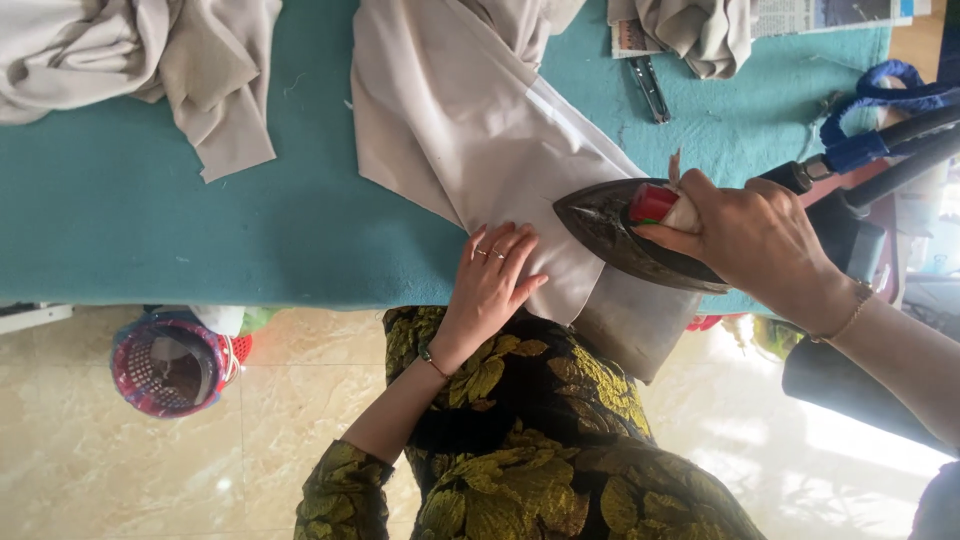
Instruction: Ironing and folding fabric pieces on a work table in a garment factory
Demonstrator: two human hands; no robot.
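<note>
While my left hand (492,275) is lying flat and open on the beige cloth (470,130) at the table's near edge, my right hand (752,238) is clamping the iron (610,228) beside it; further cloth is waiting unpressed beyond.

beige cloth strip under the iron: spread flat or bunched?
Spread flat: the long beige cloth strip lies smooth on the teal table, left hand pressing it, dark iron on it.
</note>
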